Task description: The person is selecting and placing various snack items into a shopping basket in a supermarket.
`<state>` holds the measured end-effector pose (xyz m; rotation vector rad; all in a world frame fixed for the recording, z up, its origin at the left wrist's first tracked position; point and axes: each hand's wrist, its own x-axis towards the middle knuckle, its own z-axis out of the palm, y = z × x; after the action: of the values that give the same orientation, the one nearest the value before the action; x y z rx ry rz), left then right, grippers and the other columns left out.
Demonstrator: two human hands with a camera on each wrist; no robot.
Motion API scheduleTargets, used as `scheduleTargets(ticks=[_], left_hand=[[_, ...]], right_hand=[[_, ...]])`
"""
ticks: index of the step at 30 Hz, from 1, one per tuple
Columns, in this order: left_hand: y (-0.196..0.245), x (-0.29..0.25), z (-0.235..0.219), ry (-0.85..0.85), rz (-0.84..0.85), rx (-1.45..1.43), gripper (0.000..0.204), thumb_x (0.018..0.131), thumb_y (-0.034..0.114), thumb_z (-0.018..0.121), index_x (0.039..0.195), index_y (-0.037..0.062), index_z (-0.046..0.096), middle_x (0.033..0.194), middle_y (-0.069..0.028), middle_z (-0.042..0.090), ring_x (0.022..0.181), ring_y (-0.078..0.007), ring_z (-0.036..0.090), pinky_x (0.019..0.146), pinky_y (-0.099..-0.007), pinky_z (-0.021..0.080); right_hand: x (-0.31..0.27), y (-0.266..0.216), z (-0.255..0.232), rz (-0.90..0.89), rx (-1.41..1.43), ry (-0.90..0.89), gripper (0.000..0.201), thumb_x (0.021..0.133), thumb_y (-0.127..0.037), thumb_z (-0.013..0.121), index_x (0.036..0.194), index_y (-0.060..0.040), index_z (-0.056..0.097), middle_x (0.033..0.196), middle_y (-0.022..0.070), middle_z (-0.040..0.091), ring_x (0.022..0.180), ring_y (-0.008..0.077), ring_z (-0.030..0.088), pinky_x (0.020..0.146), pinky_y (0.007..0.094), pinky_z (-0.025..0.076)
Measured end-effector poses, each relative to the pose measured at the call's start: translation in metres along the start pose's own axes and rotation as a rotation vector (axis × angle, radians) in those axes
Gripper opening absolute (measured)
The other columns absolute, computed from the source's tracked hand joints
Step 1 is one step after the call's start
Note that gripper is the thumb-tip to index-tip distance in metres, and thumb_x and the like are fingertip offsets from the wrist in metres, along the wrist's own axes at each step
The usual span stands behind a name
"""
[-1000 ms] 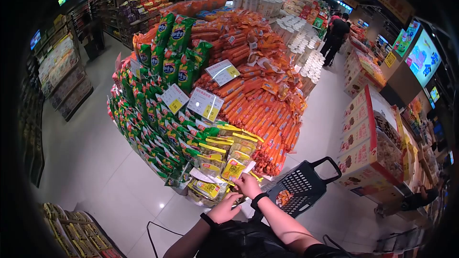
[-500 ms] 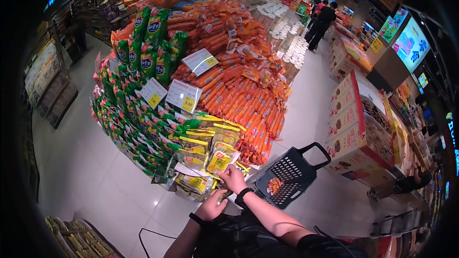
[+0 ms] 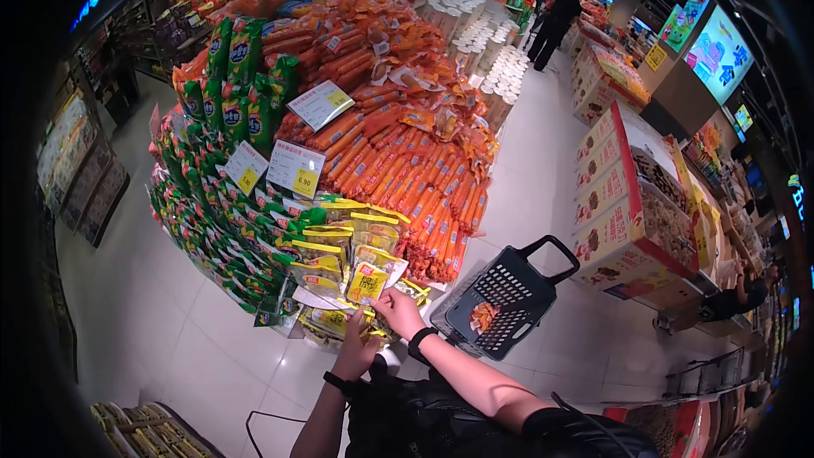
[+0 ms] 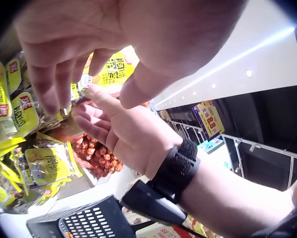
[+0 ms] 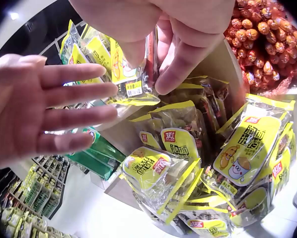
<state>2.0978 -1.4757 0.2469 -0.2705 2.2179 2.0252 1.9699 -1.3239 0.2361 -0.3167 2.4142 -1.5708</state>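
The fingers of my left hand (image 3: 356, 349), low in the middle of the frame, are open, straight and slightly apart in the right wrist view, just beside the yellow-labelled packet (image 3: 367, 282); I cannot tell whether they touch it. Just to the right, the fingers of my right hand (image 3: 398, 310) grip that packet, thumb and fingertips pinching its lower edge. The packet leans over the front of the display, a little below the centre of the frame. I have a black band on each wrist.

From the left, a dark shelf rack (image 3: 89, 171) stands at the left edge. Green packets (image 3: 203, 212) slope down the left of the display, with three price cards (image 3: 295, 168) set between them and the orange sausages (image 3: 407, 161). More yellow-edged packets (image 3: 320, 256) stand in rows just left of and behind the one I hold. The sausages spread over the middle and upper middle. Right of my right hand, a dark basket (image 3: 509, 287) sits near the display with an orange-wrapped bundle (image 3: 484, 317) inside. A person in black (image 3: 556, 25) is at the upper right, and patterned boxes (image 3: 612, 203) line the right side below a bright screen (image 3: 717, 55).
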Motion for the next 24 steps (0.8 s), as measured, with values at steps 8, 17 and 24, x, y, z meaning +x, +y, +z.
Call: scheduleTargets(ticks=[8,17,24], left_hand=[[0.02,0.043,0.029,0.045,-0.05,-0.473,0.107,0.095,0.002,0.066,0.173,-0.003,-0.007,0.172,-0.029,0.026,0.158,-0.0279,0.035,0.126,-0.0362,0.037],[0.027,0.042,0.033,0.207,0.054,-0.79,0.081,0.1,0.001,0.058,0.172,0.0014,0.021,0.151,-0.0106,0.056,0.127,-0.0173,0.059,0.107,-0.031,0.048],[0.005,0.067,0.015,0.207,0.008,-0.972,0.05,0.104,0.013,0.058,0.152,0.0047,0.048,0.15,-0.0101,0.058,0.137,-0.0217,0.057,0.117,-0.0385,0.042]], right_hand=[[0.019,-0.006,0.01,0.021,0.029,-0.018,0.031,0.1,-0.025,0.082,0.092,0.0013,0.067,0.075,0.0129,0.071,0.067,0.0215,0.072,0.064,0.0371,0.056],[0.007,-0.012,0.01,-0.058,0.101,0.034,0.019,0.101,-0.013,0.073,0.096,0.0034,0.064,0.085,0.0161,0.065,0.072,0.0302,0.069,0.067,0.0427,0.054],[-0.005,-0.012,0.029,-0.035,0.208,0.152,0.017,0.106,-0.011,0.066,0.116,0.0026,0.064,0.1,0.0183,0.062,0.082,0.0326,0.066,0.075,0.0428,0.055]])
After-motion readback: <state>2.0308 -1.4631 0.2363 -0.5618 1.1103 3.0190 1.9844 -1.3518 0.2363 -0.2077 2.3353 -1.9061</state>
